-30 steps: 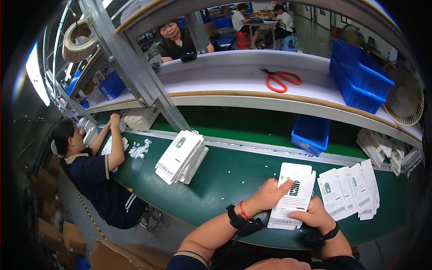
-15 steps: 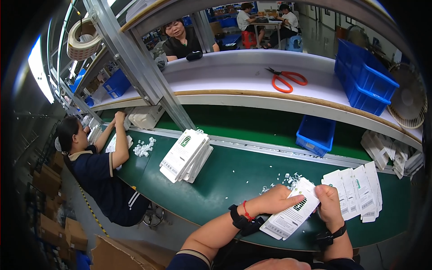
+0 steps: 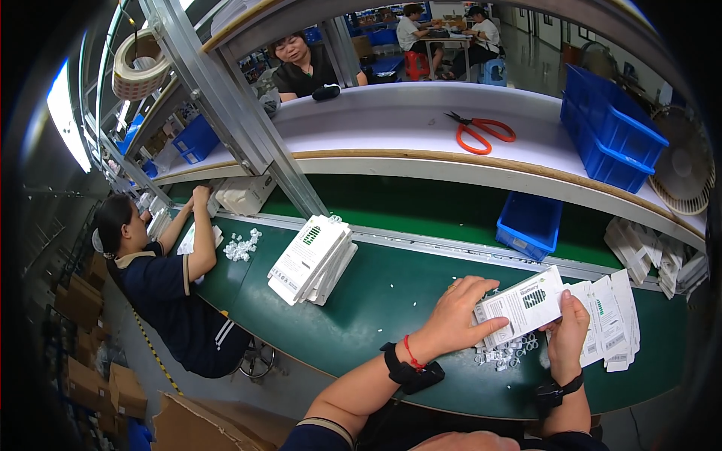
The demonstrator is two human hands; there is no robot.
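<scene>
In front of me a flat white box with green and black print is held tilted between my hands, above the table. My left hand grips its left end, thumb at the near edge and fingers at the far edge. My right hand pinches the right end between thumb and fingers. Beneath the box lies a pile of small clear-white plastic pieces, partly covered by it. To the right, several similar flat boxes lie fanned out on the green table, close to my right hand.
A stack of white boxes stands left of centre on the table. A blue bin sits under the shelf. Red-handled scissors and blue bins rest on the shelf. A co-worker sits at the left.
The box has swung from near the table's front edge to a flatter angle, farther up and right. My left hand has opened wider around its end, uncovering the small plastic pieces.
</scene>
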